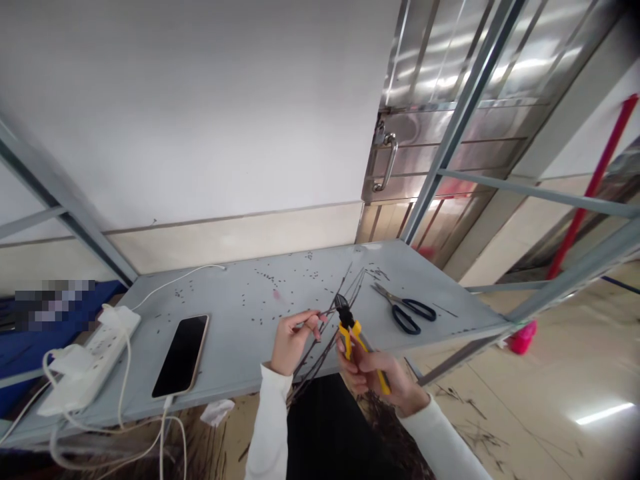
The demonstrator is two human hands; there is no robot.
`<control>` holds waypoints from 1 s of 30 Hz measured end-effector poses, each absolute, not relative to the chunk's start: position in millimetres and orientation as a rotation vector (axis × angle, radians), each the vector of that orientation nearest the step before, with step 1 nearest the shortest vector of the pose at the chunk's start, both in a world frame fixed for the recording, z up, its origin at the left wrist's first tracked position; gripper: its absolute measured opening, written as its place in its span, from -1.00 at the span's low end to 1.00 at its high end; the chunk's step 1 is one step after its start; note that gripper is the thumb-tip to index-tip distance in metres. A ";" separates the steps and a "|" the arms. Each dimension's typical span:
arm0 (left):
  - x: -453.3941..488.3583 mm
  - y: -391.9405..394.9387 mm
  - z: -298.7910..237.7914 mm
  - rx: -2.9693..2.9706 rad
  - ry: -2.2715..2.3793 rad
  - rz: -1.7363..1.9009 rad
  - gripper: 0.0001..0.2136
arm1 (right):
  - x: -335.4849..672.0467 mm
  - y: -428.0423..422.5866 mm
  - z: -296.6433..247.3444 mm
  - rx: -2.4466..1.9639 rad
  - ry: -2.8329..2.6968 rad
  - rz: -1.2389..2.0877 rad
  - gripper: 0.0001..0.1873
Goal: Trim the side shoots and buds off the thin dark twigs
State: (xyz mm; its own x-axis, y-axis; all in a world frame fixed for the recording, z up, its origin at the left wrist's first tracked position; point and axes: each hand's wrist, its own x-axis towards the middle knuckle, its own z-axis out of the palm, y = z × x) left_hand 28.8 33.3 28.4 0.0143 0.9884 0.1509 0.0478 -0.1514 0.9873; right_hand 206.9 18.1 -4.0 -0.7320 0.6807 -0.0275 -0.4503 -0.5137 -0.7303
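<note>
My right hand [377,373] is wrapped round a pair of cutting pliers [353,333] with yellow and black handles, the dark jaws pointing up and away from me. Just left of the jaws, the fingertips of my left hand [295,337] are pinched on a thin dark strand [327,312], which reaches to the jaws. I cannot tell whether the jaws are closed on it. More long dark strands [320,360] lie under and between my hands, running over the shelf's front edge. Scissors [407,310] with dark blue handles lie partly spread to the right.
Many tiny dark snippets [267,275] dot the grey metal shelf [235,360]. A phone [183,353] on a charging cable lies left, beside a white power strip [95,360] with plugs. Grey frame posts [460,120] rise at both ends. Dark scraps [470,413] litter the floor.
</note>
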 end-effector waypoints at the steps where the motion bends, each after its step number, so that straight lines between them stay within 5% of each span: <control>1: 29.8 33.4 27.4 1.359 1.151 1.286 -0.72 | 206.9 17.7 -4.0 -0.338 -0.915 2.308 -0.68; 7: 32.4 28.8 32.1 1.414 1.208 1.247 -0.68 | 202.0 13.7 -0.9 -0.334 -0.872 2.293 -0.70; 14: 25.5 23.4 38.3 1.380 1.213 1.196 -0.66 | 210.1 17.3 17.6 -0.948 -1.381 1.564 -0.76; 30: 27.8 17.3 43.2 1.375 1.294 1.243 -0.63 | 217.5 27.4 13.3 -1.390 -1.814 0.000 -0.64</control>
